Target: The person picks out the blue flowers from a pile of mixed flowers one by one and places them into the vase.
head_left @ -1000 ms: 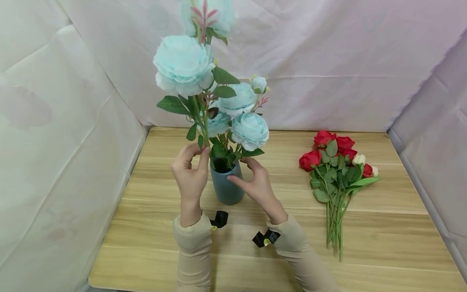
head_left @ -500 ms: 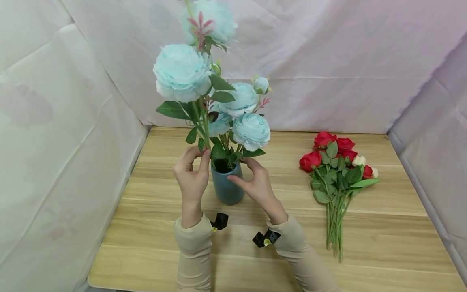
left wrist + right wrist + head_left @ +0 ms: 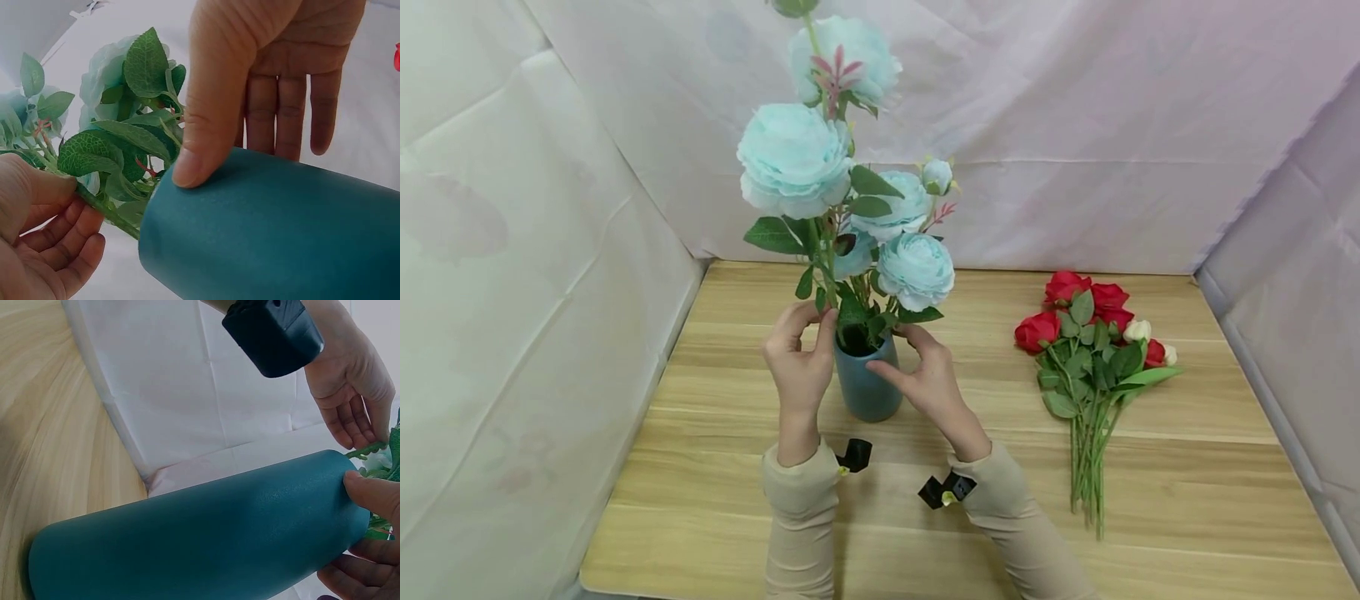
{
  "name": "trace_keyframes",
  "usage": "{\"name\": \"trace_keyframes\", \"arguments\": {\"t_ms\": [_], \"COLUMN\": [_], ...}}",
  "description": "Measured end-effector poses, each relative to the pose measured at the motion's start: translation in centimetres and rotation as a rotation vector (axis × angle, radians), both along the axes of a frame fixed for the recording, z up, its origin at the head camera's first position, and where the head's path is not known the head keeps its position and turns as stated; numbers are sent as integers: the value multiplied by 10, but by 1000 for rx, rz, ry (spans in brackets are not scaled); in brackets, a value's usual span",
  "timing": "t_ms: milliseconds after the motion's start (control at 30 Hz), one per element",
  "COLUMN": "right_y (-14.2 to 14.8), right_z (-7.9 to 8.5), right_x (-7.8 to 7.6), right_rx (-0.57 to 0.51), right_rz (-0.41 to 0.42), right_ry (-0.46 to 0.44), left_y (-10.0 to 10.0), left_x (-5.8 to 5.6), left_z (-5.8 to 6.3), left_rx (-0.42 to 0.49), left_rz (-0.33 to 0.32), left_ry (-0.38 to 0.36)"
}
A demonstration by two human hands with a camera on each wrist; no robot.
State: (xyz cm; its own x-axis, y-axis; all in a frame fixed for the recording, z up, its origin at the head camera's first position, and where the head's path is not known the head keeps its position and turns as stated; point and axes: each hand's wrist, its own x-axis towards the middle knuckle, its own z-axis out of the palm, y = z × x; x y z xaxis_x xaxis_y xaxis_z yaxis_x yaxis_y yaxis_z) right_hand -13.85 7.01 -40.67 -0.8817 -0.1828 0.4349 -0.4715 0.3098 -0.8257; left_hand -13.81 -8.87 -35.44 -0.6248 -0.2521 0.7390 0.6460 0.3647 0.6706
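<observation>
My left hand (image 3: 801, 362) pinches the green stem (image 3: 106, 211) of a tall light-blue peony spray (image 3: 795, 160) between thumb and fingers, just above the vase mouth. In the left wrist view, the stem's lower part meets the vase rim. The blue-grey vase (image 3: 868, 387) stands upright on the table, with other light-blue peonies (image 3: 916, 268) in it. My right hand (image 3: 934, 373) holds the vase near its rim, thumb on the near side and fingers around the far right side. In the right wrist view, both hands are at the vase's top.
To the right on the wooden table (image 3: 985, 533) lies a bunch of red roses (image 3: 1039, 331) with white buds (image 3: 1138, 329), stems toward the front. Pale cloth (image 3: 1075, 150) hangs behind the table and along both sides. A small black camera sits on each wrist.
My left hand has shifted slightly right, and the held peony spray has come down and to the right, toward the vase. The right hand and vase stay in place.
</observation>
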Motion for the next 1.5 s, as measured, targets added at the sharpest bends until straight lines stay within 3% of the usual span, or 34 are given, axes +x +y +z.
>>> {"name": "trace_keyframes", "arguments": {"t_ms": [267,533,867,1500], "right_y": [0,0,0,-1], "right_z": [0,1,2,1], "right_x": [0,0,0,-1], "right_rx": [-1,-1,-7,1], "right_rz": [1,1,-1,-14], "right_ry": [-9,-2,-3,18], "left_y": [-2,-3,0,-3], "left_x": [-1,3,8,17], "left_z": [-8,-20,-29,-33], "left_rx": [15,-61,-37,-100], "left_rz": [-12,72,71,82], "left_ry": [-14,-63,-142,-175]}}
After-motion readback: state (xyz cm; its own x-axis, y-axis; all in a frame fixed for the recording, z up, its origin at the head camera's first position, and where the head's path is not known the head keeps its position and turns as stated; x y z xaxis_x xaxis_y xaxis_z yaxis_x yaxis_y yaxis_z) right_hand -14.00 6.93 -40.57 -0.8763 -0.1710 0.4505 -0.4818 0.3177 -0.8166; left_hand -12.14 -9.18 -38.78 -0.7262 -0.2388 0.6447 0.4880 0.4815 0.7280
